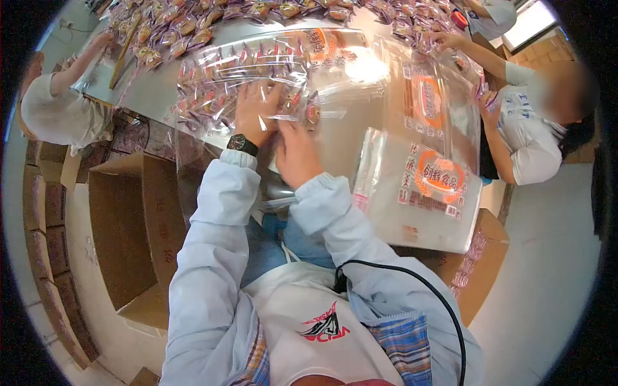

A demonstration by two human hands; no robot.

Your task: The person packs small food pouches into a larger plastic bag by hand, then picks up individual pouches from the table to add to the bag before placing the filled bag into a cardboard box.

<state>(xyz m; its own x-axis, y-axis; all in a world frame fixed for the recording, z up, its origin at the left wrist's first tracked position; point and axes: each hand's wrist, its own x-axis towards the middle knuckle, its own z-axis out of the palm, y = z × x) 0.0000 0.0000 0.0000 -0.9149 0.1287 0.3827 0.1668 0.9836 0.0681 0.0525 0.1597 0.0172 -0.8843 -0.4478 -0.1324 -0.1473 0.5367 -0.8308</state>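
Observation:
A clear plastic bag (277,40) with orange and red print lies on the table, with rows of small wrapped snack packets (222,67) inside it. My left hand (257,112), with a black watch at its wrist, lies over the packets at the bag's near end. Its fingers are stretched out, and shiny film partly covers them. Close by on the right, my right hand (297,151) has its fingers curled at the edge of the bag, seemingly pinching the film. A stack of flat printed bags (418,193) rests right of my right hand.
Many loose wrapped packets (183,26) are heaped along the table's far side. An open cardboard box (132,225) stands at the left, and another box (486,270) with packets is under the stack at right. Co-workers (64,106) sit at left and right (528,122).

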